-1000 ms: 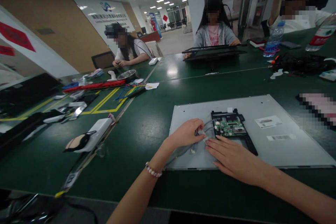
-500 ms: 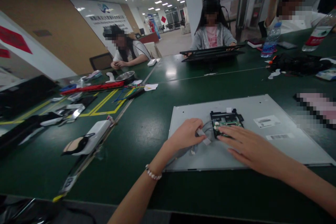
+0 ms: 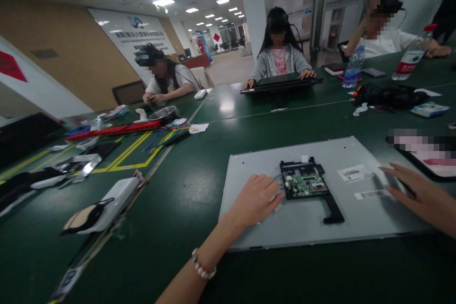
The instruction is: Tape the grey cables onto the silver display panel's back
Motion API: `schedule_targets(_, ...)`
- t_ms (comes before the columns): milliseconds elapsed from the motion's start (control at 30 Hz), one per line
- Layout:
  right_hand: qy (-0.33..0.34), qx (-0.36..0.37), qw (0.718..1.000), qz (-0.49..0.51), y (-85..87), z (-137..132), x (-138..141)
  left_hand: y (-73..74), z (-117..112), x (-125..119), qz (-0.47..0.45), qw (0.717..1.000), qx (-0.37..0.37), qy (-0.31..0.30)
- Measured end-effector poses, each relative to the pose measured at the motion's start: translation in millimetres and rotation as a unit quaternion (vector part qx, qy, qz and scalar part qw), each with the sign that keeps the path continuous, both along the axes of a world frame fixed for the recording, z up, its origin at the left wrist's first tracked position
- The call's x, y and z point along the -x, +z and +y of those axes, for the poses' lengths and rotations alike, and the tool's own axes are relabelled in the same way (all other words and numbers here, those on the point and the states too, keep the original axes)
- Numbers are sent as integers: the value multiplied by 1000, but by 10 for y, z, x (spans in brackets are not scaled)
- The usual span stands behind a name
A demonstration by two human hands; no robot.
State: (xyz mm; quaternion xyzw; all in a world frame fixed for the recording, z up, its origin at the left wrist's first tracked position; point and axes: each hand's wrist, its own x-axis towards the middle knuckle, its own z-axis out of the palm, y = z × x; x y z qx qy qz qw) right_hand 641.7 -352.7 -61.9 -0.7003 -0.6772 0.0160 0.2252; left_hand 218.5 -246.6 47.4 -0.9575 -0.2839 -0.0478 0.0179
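Note:
A flat grey metal display panel (image 3: 263,235) lies on the green table before me. On it sits a green circuit board (image 3: 304,184) in a black plastic bracket (image 3: 333,208). At the board's left side my left hand (image 3: 257,198) is closed over thin grey cables (image 3: 279,179), with its fingertips partly hidden. My right hand (image 3: 422,195) is over the panel's right part, fingers stretched and apart, beside two white labels. A small dark shape shows beneath its fingers; I cannot tell what it is.
A phone-like object (image 3: 440,167) lies right of the panel. Farther back are bottles (image 3: 353,69), a black bundle (image 3: 390,99) and a person at a dark screen (image 3: 281,86). A white device (image 3: 119,197), cables and red parts (image 3: 117,129) lie to the left.
My right hand has moved off the circuit board to the right, uncovering the board and bracket. My left hand stays by the cables, its fingers turned more downward. The view has shifted slightly.

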Motion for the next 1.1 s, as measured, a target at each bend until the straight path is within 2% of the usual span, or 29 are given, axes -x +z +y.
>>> schedule_targets(100,8,59,997,54,44,-29,110,9,-45,-26,1,1000,-15,-13)
schedule_targets(233,18,62,996,65,112,-31,248,24,-95,-26,-27,998,-49,-17)
schedule_targets(500,129,100,981,-104,30,-45,472,-11,-152,-16,-99,986,-136,-8)
schedule_targets(700,122,62,980,-141,62,3,854,-50,-178,-30,-127,979,-160,-12)
schedule_targets(867,137,50,977,-157,160,92,1161,-61,-185,-27,-106,983,-150,-1)
schedule_targets(1100,156,19,973,-168,179,196,1524,-103,-198,-22,-75,989,-124,26)
